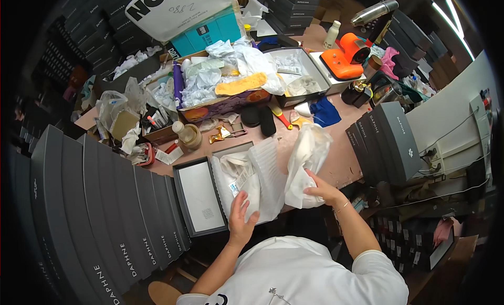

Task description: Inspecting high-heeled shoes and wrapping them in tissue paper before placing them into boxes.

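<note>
My right hand [326, 190] grips the lower end of a bundle wrapped in white tissue paper [308, 160], held up over the table. What the paper wraps is hidden. Over the near edge of an open grey shoebox [216, 171] is my left hand [242, 220], with its fingers apart and nothing in them. Inside the box lies another white paper-wrapped bundle [251, 185] with a small packet [240, 180] on it. A sheet of white foam wrap [266, 168] spreads from the box's right side. The box's lid [198, 194] rests to its left, its pale inside facing up.
Tall stacks of grey shoeboxes [113, 210] stand at left, and a shorter stack [386, 142] at right. Behind the box are a carton of crumpled paper [226, 102], a glass jar [190, 137], a brush [281, 117], a blue cloth [325, 113] and an orange device [344, 58].
</note>
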### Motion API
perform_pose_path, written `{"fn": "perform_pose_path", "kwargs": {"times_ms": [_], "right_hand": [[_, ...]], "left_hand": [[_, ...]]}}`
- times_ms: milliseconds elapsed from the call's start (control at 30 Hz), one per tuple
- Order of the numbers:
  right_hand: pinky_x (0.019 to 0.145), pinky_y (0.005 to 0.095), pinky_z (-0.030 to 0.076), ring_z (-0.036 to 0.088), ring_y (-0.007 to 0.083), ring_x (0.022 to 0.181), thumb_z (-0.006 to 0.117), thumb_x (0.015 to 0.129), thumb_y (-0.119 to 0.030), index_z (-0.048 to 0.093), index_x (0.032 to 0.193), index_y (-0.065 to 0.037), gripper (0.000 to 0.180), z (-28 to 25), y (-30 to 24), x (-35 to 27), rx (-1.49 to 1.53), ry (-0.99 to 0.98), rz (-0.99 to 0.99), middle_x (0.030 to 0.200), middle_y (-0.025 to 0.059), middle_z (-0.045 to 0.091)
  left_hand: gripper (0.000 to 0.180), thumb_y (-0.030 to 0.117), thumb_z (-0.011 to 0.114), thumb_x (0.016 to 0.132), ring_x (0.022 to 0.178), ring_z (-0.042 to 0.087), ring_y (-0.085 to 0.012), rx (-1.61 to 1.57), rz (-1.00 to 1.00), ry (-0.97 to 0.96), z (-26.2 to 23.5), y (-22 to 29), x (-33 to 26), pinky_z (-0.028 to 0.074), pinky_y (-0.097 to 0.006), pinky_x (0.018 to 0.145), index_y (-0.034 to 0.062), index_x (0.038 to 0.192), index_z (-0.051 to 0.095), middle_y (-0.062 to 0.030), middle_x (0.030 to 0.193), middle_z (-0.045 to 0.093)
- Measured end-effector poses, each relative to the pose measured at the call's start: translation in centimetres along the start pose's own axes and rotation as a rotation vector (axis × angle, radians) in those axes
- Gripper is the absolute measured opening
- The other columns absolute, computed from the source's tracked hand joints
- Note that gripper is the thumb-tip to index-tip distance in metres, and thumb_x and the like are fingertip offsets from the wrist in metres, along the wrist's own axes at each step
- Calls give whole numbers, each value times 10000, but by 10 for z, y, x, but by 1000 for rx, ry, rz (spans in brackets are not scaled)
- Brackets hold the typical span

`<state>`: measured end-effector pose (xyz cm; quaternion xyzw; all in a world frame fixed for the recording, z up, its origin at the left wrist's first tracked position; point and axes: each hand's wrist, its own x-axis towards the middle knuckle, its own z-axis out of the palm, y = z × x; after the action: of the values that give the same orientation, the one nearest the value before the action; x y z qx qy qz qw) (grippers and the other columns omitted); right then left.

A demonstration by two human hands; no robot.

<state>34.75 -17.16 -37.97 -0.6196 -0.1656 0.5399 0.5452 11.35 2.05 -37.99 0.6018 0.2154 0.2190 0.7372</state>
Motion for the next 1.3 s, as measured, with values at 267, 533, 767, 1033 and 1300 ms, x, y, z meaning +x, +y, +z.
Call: {"fn": "perform_pose_path", "kwargs": {"times_ms": [267,533,767,1033,1300], "right_hand": [[1014,369,369,438,287,1241,695,816,-247,378,1379,-25,683,145,-58,-10,-752,9,-587,1347,180,438],[1071,658,84,229,367,1384,736,721,-238,666,924,-163,227,186,-96,39,-1302,13,-1070,1394,62,450],[1010,436,364,495,368,1164,632,842,-180,599,1113,-21,316,221,-56,-16,-672,-529,-582,1173,168,584],[824,400,481,625,315,909,731,747,-201,542,1202,-24,524,138,-107,10,-1214,-485,-433,1004,199,639],[812,346,551,614,246,1008,520,959,-288,379,1389,-34,519,140,-33,0,470,-246,-83,1249,138,531]], "left_hand": [[402,290,352,1005,1153,511,-226,-753,-368,254,-3,-1,5,412,-354,980,38,1306,438,-84,1248,525],[517,425,404,988,1141,526,-223,-472,-200,287,-56,13,-27,444,-364,955,47,1341,407,-95,1276,511],[599,492,421,942,1196,498,-273,-797,-350,268,-129,-63,-41,421,-404,1002,61,1357,402,-117,1322,502],[621,519,396,937,1262,429,-282,-903,-475,-22,-168,-30,-27,348,-414,1067,76,1372,376,-138,1394,425],[508,492,442,944,1103,533,-251,-116,-4,230,-127,21,7,456,-367,938,59,1204,491,-106,1188,548]]}}
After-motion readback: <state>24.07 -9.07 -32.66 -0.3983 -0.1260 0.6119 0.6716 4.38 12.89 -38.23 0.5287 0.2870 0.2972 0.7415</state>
